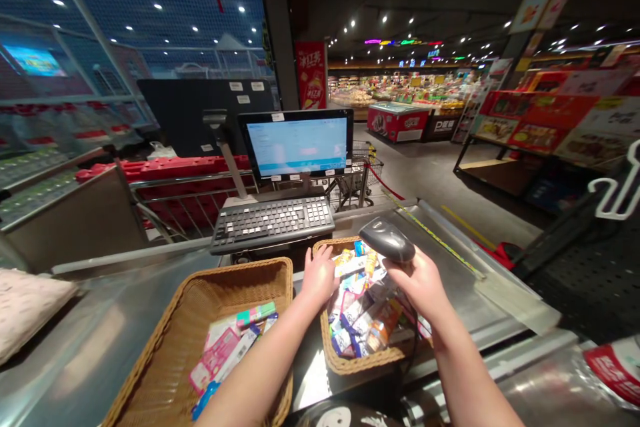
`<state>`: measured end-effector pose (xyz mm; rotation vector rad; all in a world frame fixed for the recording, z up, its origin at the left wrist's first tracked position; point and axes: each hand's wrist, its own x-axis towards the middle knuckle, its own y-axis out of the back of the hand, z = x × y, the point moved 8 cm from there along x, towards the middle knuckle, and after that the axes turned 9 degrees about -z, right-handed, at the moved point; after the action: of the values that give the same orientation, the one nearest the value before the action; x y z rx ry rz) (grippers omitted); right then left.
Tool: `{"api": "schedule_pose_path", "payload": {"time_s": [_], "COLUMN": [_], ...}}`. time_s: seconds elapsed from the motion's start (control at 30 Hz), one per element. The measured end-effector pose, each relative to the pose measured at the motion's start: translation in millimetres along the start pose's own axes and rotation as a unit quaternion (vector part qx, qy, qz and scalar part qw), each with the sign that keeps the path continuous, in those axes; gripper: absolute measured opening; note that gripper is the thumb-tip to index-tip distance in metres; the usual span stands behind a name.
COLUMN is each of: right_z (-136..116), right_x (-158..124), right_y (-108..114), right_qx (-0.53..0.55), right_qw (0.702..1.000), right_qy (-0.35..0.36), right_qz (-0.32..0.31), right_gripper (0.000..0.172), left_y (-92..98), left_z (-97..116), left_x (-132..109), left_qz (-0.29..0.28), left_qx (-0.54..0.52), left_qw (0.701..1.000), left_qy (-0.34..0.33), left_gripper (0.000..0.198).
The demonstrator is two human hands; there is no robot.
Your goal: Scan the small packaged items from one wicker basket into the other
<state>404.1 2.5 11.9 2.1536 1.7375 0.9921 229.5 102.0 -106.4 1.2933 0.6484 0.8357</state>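
My right hand (420, 283) is wrapped round a dark grey barcode scanner (387, 239), held over the smaller wicker basket (345, 365). The scanner's head points left, toward my left hand (320, 277). That hand is at the basket's left rim, its fingers curled at the end of a white packet (351, 267); the exact grip is partly hidden. Packaged snacks (357, 317) in blue, white and orange wrappers fill this basket. To the left, a larger wicker basket (170, 340) holds several items, among them a pink packet (216, 357) and a green box (256, 313). My left forearm covers part of it.
A black keyboard (275, 219) and a lit monitor (303, 145) stand behind the baskets. The metal counter (445, 253) extends right. A pale patterned cushion-like item (30, 310) lies far left, and a red-labelled bottle pack (613, 370) sits at lower right.
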Motion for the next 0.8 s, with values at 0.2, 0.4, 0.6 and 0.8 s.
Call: {"api": "schedule_pose_path", "payload": {"time_s": [0.2,0.4,0.6,0.8], "right_z": [0.5,-0.2,-1.0,-8.1], "right_x": [2.1,2.2,-0.2,-1.9], "right_y": [1.7,3.7,7.3,9.8], "right_qx": [0.006,-0.002,-0.011,-0.006], "right_qw": [1.000,1.000,1.000,0.999], "right_qy": [0.004,0.004,0.006,0.014], "right_qz": [-0.003,0.005,0.021,0.030], "right_gripper": [0.022,0.026,0.032,0.031], "left_y": [40.1,74.7,128.0,172.0], "left_z": [-10.1,-21.0,-22.4,-23.4], "left_x": [-7.2,-13.4,-24.6,-31.8], "left_qz": [0.063,0.104,0.189,0.259], "left_qx": [0.000,-0.037,-0.041,-0.006], "left_qw": [0.998,0.994,0.980,0.962], "left_qy": [-0.025,-0.023,-0.054,-0.083], "left_gripper": [0.011,0.012,0.017,0.016]}}
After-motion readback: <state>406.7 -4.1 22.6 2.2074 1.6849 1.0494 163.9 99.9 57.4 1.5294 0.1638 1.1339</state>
